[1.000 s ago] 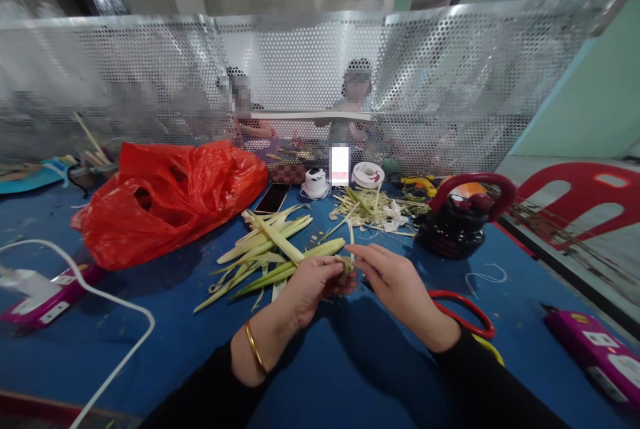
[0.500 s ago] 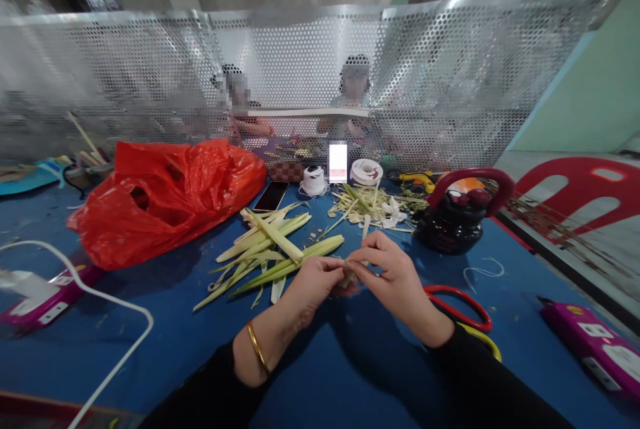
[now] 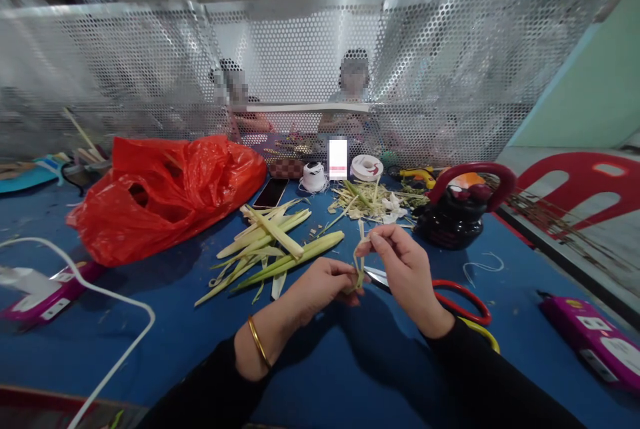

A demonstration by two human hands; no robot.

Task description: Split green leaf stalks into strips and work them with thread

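My left hand [image 3: 327, 280] is closed, pinching the lower part of a pale green strip of leaf [image 3: 361, 262] that looks like corn husk. Higher up on the same strip, my right hand [image 3: 403, 269] pinches it between thumb and fingertips, and the strip bends between the two hands. Scissors with red and yellow handles [image 3: 465, 299] lie on the table, partly hidden under my right hand and forearm; their blade shows behind the strip. To the left of my hands is a loose pile of long pale green husk leaves [image 3: 280, 242].
A red plastic bag [image 3: 170, 196] and a phone [image 3: 271, 193] lie behind the leaves. White thread [image 3: 314, 178], a white spool [image 3: 367, 167], shredded trimmings [image 3: 367, 201] and a black flask [image 3: 453, 219] stand farther back. Purple power strips [image 3: 590, 336] flank the table. Two people sit beyond the perforated screen [image 3: 300, 49].
My right hand has risen and moved right, away from my left hand, drawing the strip up between them. The scissors' blade has come into view. My left hand has hardly moved.
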